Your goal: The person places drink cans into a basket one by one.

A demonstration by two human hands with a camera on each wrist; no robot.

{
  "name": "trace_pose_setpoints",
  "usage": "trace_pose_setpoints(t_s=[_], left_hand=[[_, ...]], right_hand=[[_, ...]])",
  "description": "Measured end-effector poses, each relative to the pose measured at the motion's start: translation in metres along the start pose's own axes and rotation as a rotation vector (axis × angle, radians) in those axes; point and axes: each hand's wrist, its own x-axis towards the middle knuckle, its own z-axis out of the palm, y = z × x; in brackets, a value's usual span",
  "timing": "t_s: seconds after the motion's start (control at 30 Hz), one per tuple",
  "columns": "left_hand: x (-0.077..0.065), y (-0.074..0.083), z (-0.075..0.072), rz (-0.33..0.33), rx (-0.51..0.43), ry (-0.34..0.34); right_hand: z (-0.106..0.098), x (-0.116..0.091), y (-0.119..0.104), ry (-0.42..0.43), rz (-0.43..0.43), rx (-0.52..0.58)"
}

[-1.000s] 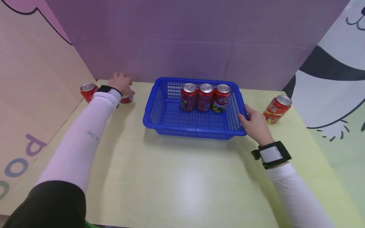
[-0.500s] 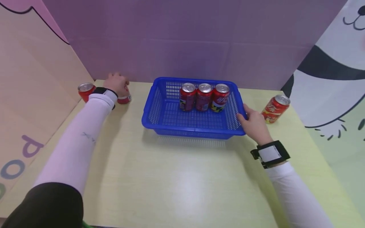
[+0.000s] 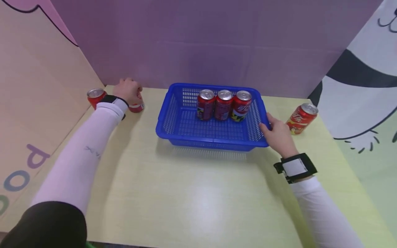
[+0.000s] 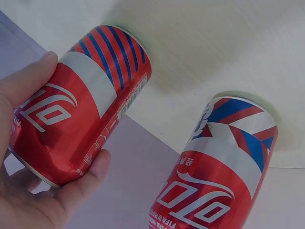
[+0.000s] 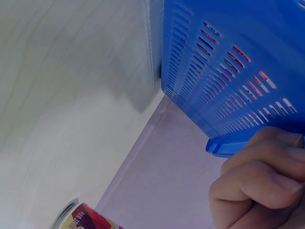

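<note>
From here I see the left hand point(image 3: 127, 90), upper left of the head view, with thumb and fingers wrapped round a red can point(image 4: 62, 121); whether its base touches the table point(image 3: 198, 193) I can't tell. The right hand point(image 3: 279, 136), right of centre, pinches the end rim of the blue basket point(image 3: 211, 141) mid-frame. A loose grip could let that smooth can slip, and a sideways swing might topple the neighbouring can point(image 4: 214, 191) close by. A sharp tug on the rim could tip the three cans point(image 3: 222, 106) standing in the basket; a backward nudge could strike the lone can point(image 3: 301, 120) at far right.

The left wrist view shows white Chinese script, Coca-Cola's by the look of it, a barcode on the held can, and "FIFA" on its neighbour. Lettering on the basket's cans is too small to read.
</note>
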Motion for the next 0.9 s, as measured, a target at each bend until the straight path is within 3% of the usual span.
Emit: trace_pose_setpoints(t_s=[0.27, 0.5, 0.67, 0.9], left_hand=[[-0.013, 0.003, -0.007, 0.004, -0.045, 0.075], [-0.025, 0.018, -0.042, 0.017, -0.073, 0.223], [-0.035, 0.049, -0.072, 0.112, -0.071, 0.313], [-0.047, 0.118, -0.093, 0.342, -0.043, 0.348]], right_hand=[[0.001, 0.003, -0.004, -0.004, -0.010, 0.001], [0.002, 0.008, -0.002, -0.009, -0.011, 0.004], [0.001, 0.012, 0.001, -0.012, -0.011, 0.001], [0.003, 0.014, 0.004, 0.005, -0.012, 0.006]])
